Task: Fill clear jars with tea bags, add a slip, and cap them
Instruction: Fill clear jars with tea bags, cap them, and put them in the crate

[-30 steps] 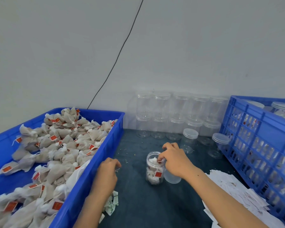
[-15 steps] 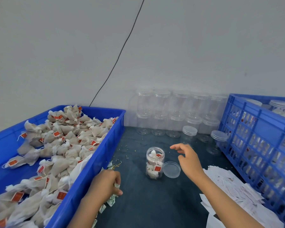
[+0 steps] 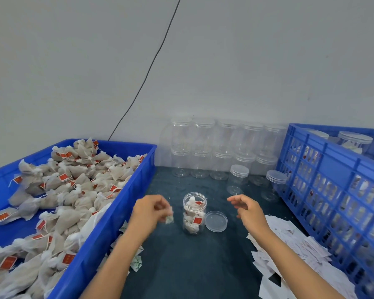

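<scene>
Fingers (image 3: 160, 209) pinch slip (image 3: 169, 219) beside jar (image 3: 194, 212).

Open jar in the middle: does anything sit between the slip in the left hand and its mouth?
Nothing visible does. The left hand pinches the slip just left of the jar, whose mouth is uncovered; the lid lies on the jar's right.

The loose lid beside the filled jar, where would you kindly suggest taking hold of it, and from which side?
Take the lid by its thin rim, from above and the right, where the right hand hovers open. It lies flat on the mat with its hollow up, close against the jar on its left, so that side looks cramped.
</scene>
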